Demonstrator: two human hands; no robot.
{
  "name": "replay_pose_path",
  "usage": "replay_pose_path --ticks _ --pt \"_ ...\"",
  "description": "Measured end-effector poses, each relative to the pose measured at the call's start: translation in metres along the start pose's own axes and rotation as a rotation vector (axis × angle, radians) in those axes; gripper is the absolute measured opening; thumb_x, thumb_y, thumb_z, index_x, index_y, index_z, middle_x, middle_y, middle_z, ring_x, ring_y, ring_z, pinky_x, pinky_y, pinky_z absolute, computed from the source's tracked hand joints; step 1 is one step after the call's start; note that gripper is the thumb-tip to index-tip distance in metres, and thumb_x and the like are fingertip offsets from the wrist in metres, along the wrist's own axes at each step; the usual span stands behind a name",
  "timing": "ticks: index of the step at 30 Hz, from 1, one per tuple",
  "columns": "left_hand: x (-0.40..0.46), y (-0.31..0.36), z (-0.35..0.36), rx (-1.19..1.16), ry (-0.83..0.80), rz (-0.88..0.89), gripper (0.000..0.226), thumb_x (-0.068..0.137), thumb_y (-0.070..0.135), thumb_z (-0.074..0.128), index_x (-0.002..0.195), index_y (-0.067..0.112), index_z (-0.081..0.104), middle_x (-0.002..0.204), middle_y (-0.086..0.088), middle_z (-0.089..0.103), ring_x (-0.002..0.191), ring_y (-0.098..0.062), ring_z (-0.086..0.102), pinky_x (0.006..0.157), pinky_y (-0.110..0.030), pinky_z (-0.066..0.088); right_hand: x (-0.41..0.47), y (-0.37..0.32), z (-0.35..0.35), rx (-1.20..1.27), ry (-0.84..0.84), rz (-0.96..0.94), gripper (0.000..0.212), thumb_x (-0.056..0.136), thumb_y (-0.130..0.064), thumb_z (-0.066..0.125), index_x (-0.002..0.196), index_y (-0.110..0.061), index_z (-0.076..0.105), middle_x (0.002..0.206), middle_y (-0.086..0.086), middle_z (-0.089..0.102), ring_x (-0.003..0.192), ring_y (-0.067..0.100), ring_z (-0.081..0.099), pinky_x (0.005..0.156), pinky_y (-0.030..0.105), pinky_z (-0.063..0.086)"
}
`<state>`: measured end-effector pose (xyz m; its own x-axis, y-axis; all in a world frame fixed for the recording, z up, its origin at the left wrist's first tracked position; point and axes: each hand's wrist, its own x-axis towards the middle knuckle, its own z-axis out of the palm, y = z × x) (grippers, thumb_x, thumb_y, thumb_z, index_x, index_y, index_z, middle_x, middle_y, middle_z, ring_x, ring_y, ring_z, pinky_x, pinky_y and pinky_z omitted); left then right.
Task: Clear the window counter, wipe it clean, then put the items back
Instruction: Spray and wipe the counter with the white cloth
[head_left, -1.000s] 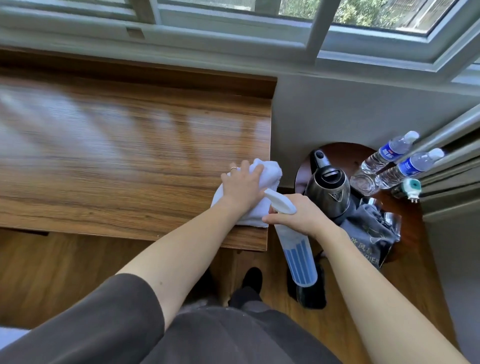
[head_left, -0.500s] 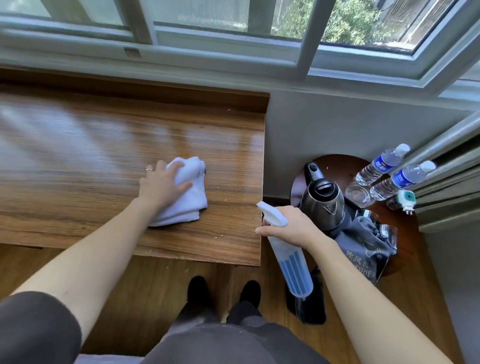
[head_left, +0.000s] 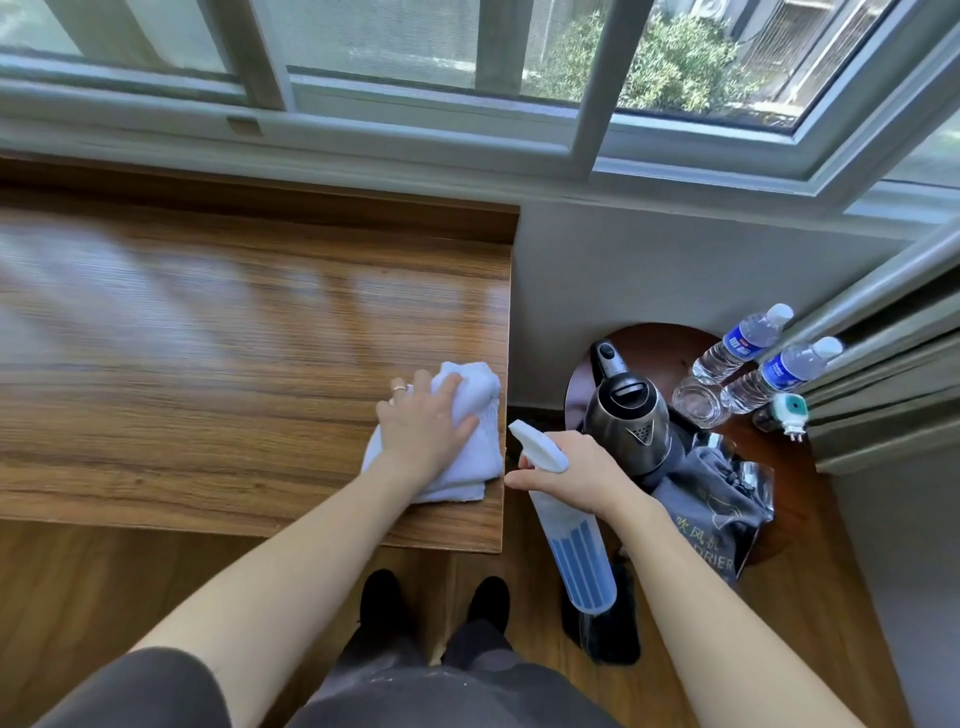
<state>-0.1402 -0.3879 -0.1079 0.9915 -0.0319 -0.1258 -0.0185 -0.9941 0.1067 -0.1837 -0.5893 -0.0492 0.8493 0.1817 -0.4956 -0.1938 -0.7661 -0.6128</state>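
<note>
- Wiping in progress: folded white cloth (head_left: 457, 447) lies at the right end of the brown wooden desk (head_left: 208, 374), which carries nothing else.
- Left hand (head_left: 423, 428) presses flat on it, fingers spread.
- Right hand (head_left: 569, 470) grips a translucent blue-striped spray bottle (head_left: 574, 545) beside the desk edge.
- Outstanding: steel kettle (head_left: 626, 415) and two water bottles (head_left: 740, 345) wait on the round side table (head_left: 670, 340), judged not yet returned.

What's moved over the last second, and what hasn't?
The left hand swept the white cloth leftward along the counter, then back to its right end, pressing it throughout. The right hand kept holding the spray bottle beside the counter edge. Kettle, water bottles and glass stayed on the side table.
</note>
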Motion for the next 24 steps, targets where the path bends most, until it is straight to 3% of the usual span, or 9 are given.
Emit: replay_pose_path --ticks 4,6,10,13,17,21,24 --pt "-0.009 0.045 0.008 0.048 -0.017 0.126 0.054 0.085 0.064 0.037 0.128 0.032 0.046 0.112 -0.006 0.051 0.101 -0.035 0.05 0.07 -0.039 0.043 -0.001 0.007 -0.004 0.013 0.008 0.016 0.035 0.072 -0.051 0.077 0.078 -0.018 0.065 0.08 0.003 0.069 0.075 0.021 0.062 0.073 0.042 0.052" --pt "-0.013 0.056 0.012 0.059 -0.013 0.161 0.055 0.079 0.063 0.031 0.117 0.031 0.056 0.1 -0.006 0.054 0.09 -0.034 0.054 0.062 -0.037 0.042 -0.002 0.01 -0.005 0.017 0.014 0.024 0.03 0.072 -0.051 0.077 0.072 -0.024 0.063 0.076 -0.002 0.066 0.07 0.014 0.057 0.068 0.036 0.049" --pt "-0.007 0.046 0.015 0.047 0.07 0.214 0.055 0.073 0.069 0.043 0.108 0.031 0.063 0.088 -0.004 0.055 0.076 -0.031 0.056 0.052 -0.032 0.039 -0.003 0.012 -0.008 0.028 0.015 0.036 0.033 0.072 -0.05 0.077 0.072 -0.021 0.061 0.073 -0.003 0.064 0.067 0.009 0.052 0.065 0.031 0.043" --pt "0.004 0.013 0.007 -0.078 0.051 0.095 0.058 0.074 0.063 0.065 0.122 0.03 0.059 0.101 -0.007 0.056 0.092 -0.037 0.056 0.061 -0.04 0.047 -0.001 0.012 -0.008 0.019 0.011 0.024 0.035 0.072 -0.053 0.076 0.077 -0.02 0.064 0.075 -0.003 0.068 0.072 0.013 0.059 0.068 0.034 0.046" --pt "0.02 -0.063 -0.006 -0.115 0.011 -0.12 0.063 0.084 0.062 0.058 0.139 0.036 0.041 0.123 -0.009 0.046 0.112 -0.038 0.045 0.085 -0.049 0.046 0.0 0.009 -0.007 0.021 0.008 0.001 0.033 0.074 -0.051 0.077 0.081 -0.021 0.066 0.081 0.0 0.07 0.079 0.016 0.064 0.069 0.031 0.047" --pt "0.026 -0.113 -0.012 -0.114 0.014 -0.198 0.062 0.084 0.062 0.057 0.139 0.038 0.04 0.123 -0.01 0.046 0.114 -0.04 0.045 0.09 -0.05 0.044 -0.002 0.01 -0.005 0.045 -0.002 0.005 0.033 0.072 -0.053 0.077 0.079 -0.023 0.065 0.081 0.0 0.07 0.075 0.014 0.063 0.07 0.031 0.048" --pt "0.022 -0.102 -0.008 -0.079 0.013 -0.165 0.063 0.084 0.062 0.057 0.139 0.036 0.041 0.125 -0.009 0.047 0.115 -0.039 0.043 0.088 -0.049 0.044 -0.002 0.009 -0.005 0.06 -0.007 0.01 0.032 0.073 -0.05 0.078 0.081 -0.022 0.066 0.081 0.0 0.07 0.071 0.009 0.058 0.068 0.029 0.047"
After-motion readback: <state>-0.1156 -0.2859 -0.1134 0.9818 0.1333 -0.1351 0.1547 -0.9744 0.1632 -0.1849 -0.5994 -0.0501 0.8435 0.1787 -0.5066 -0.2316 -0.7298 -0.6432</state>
